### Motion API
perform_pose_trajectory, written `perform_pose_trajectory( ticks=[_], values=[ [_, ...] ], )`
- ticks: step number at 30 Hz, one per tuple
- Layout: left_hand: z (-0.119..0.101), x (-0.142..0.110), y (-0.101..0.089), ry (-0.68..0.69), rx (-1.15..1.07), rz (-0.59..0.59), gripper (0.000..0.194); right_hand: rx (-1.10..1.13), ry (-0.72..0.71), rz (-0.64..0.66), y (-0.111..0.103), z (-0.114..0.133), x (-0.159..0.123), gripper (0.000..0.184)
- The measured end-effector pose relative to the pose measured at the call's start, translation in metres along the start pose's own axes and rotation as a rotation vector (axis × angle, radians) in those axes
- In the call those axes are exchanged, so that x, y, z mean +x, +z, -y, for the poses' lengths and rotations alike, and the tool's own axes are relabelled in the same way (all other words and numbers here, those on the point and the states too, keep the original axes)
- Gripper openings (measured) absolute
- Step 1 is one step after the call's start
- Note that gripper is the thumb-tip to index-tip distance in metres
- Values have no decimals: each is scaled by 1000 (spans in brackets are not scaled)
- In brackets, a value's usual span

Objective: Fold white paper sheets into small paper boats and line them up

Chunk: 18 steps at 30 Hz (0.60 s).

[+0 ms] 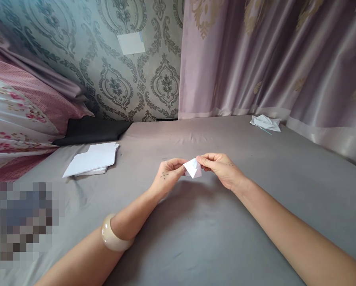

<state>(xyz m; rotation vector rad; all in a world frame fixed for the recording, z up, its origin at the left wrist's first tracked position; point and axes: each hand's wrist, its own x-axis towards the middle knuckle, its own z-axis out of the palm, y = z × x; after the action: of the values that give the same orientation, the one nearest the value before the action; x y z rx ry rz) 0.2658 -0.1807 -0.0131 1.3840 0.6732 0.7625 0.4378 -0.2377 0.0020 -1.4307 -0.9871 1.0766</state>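
Observation:
A small piece of folded white paper (pixel 192 167) is held up between both hands, just above the grey sheet. One pointed flap hangs down over its front. My left hand (pixel 169 174) pinches the paper's left edge between thumb and fingers; a pale bangle (pixel 114 235) circles that forearm. At the upper right corner, my right hand (pixel 219 167) grips the same paper between thumb and forefinger. Parts of the fingertips behind the paper are hidden.
A stack of white paper sheets (pixel 96 158) lies on the grey sheet (pixel 178 246) at left, near a black cloth (pixel 96 130). Several folded papers (pixel 266 122) sit at the far right by the curtain (pixel 240 59). Blurred blocks cover the lower left.

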Motion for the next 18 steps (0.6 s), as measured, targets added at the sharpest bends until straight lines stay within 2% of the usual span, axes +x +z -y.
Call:
perform_pose_trajectory(
  ticks=[3,6,10,14,18],
  values=[
    [3,2,-5,-97,-35,53,26,-12,41,-23,-1,-6,3,31],
    [2,5,-8,-246,-147,113,28,-9,82,7,-2,-12,5,31],
    [0,7,-11,-390,-270,131,29,-46,133,13,-1,-16,6,29],
    [-1,6,-9,-413,-176,170,40,-159,65,0,4,-12,1,23],
    [0,5,-9,-400,-145,158,38,-160,29,16,6,-8,-3,28]
  ],
)
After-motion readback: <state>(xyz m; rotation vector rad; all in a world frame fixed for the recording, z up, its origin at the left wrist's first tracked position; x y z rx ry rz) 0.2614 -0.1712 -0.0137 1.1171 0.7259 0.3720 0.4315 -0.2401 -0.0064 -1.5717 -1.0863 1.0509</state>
